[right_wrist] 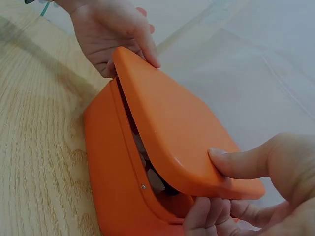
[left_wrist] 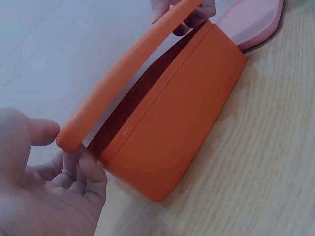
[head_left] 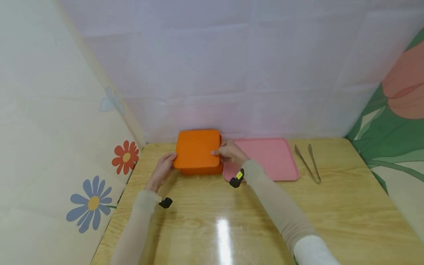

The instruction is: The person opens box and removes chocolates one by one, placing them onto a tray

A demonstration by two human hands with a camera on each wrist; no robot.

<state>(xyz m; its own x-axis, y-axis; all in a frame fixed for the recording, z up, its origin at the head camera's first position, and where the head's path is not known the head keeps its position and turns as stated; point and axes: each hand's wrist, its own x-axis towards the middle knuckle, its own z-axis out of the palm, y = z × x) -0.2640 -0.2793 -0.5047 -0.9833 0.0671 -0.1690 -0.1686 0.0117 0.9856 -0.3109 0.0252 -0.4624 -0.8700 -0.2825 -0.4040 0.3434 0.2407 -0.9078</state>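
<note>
An orange box [right_wrist: 115, 162] stands on the table at the back wall. Its flat, rounded orange lid [head_left: 197, 147] is raised above the rim, with a dark gap between the two in both wrist views. My left hand [head_left: 162, 170] pinches the lid's left edge, thumb above and fingers beneath. At the right edge, my right hand [head_left: 233, 151] grips the lid with the thumb on top and curled fingers under it. Through the gap, a few pale pieces [right_wrist: 155, 182] show inside the box; most of the inside is hidden by the lid.
A pink tray [head_left: 265, 158] lies right of the box, partly behind my right hand. Metal tongs [head_left: 309, 165] rest spread farther right. A pale cloth wall [head_left: 251, 73] closes the table's back, and a flower-printed wall [head_left: 89, 147] borders the left.
</note>
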